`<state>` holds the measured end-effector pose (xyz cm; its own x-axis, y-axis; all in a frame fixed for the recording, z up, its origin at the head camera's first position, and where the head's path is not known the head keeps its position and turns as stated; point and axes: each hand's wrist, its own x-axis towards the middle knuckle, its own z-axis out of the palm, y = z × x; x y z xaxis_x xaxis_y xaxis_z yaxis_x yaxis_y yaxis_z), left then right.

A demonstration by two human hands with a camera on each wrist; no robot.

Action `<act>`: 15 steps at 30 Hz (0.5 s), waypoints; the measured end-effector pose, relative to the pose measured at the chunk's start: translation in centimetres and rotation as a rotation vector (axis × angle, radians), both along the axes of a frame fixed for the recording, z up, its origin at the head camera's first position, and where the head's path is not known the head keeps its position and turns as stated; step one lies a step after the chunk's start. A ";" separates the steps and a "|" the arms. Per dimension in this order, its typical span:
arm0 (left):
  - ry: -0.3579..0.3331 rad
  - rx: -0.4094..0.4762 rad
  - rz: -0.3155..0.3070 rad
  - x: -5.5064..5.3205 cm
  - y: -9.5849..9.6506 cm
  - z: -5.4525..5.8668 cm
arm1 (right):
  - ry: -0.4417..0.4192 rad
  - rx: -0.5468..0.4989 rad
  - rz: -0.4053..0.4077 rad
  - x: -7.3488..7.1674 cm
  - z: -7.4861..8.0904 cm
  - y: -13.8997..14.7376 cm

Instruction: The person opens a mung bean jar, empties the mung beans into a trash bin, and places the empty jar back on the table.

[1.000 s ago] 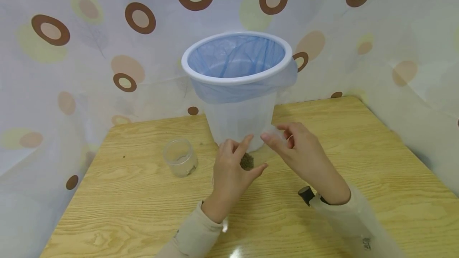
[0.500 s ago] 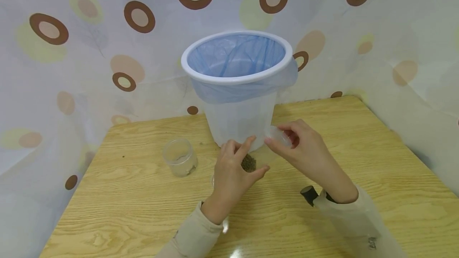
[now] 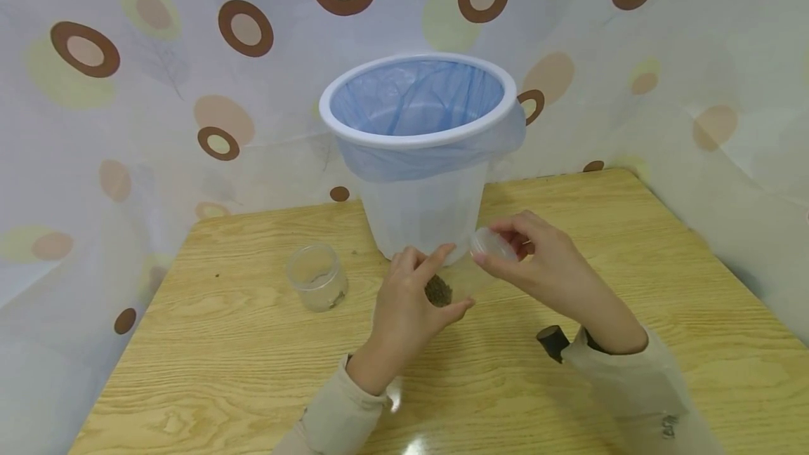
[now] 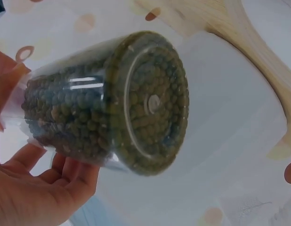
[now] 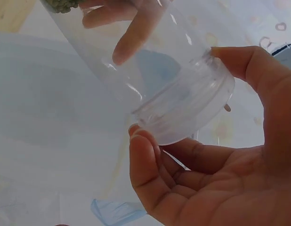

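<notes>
A clear plastic jar (image 4: 84, 101) with small round green beans (image 3: 439, 291) near its base lies tilted on its side between my hands. My left hand (image 3: 407, 293) grips its body, thumb and fingers on opposite sides, as the left wrist view also shows. At the other end, my right hand (image 3: 537, 258) pinches the translucent lid (image 5: 197, 101) by its edge, with the thumb on one side and fingertips on the other. In the right wrist view the lid sits at the jar's mouth. The beans stay at the base end, away from the lid.
A white bin (image 3: 420, 213) lined with a blue bag (image 3: 417, 100) stands behind my hands. Left of them is a small clear open cup (image 3: 317, 279) on the wooden table (image 3: 253, 371). A patterned sheet (image 3: 189, 55) hangs behind the table.
My right hand has shifted slightly right and turned, and the lid shows more of its face. The left hand keeps its hold on the jar almost unmoved.
</notes>
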<state>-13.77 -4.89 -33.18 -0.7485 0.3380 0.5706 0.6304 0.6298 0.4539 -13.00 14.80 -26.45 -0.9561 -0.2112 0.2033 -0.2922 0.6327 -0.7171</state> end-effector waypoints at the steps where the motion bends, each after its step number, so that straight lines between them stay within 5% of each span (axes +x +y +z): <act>1: -0.016 -0.006 -0.011 0.0 -0.1 0.1 | 0.000 -0.002 0.013 0.0 0.0 0.1; 15: -0.369 0.014 -0.211 -0.8 -1.6 1.0 | 0.098 0.005 0.216 -0.2 -0.1 1.0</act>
<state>-14.52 -6.52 -32.14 -0.8186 0.4996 0.2833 0.5386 0.4964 0.6808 -13.19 15.83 -26.59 -0.8643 -0.4099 0.2914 -0.4893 0.5514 -0.6756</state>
